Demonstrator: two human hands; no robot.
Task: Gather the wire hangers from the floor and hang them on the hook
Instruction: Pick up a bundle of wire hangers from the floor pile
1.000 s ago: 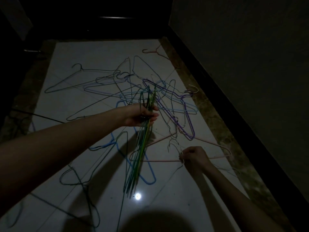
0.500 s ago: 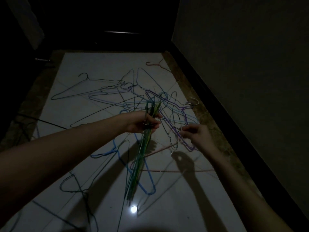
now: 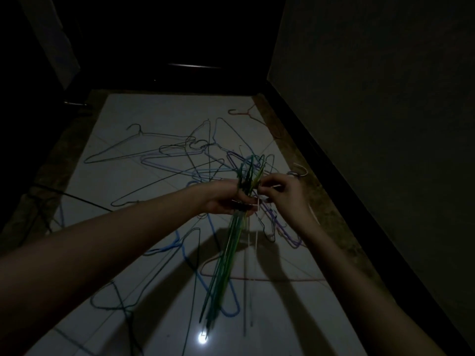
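Gathering is under way and, by the look of the floor, well short of finished. The left hand [image 3: 226,200] is curled round a bundle of green and yellow hangers [image 3: 226,255], gripped near the necks, with the bodies hanging down toward the floor [image 3: 144,119]. The right hand [image 3: 280,194] is raised just beside the bundle's top, fingers pinching a thin pale hanger [image 3: 253,227] – it appears to be in the act of being added to the bundle, though the light is too poor to confirm contact between the two hands.

Outstanding: a tangle of loose hangers [image 3: 200,160] lies on the tiles beyond the hands, a blue one [image 3: 228,299] and a pinkish one [image 3: 259,278] lie nearer, a dark one [image 3: 110,299] sits at lower left, and a reddish one [image 3: 241,113] lies apart near the wall [image 3: 372,124].

The hook is not in view – no hanger can be confirmed as hung. Judgement: collection partly done, most of it remaining, hanging stage not yet begun.
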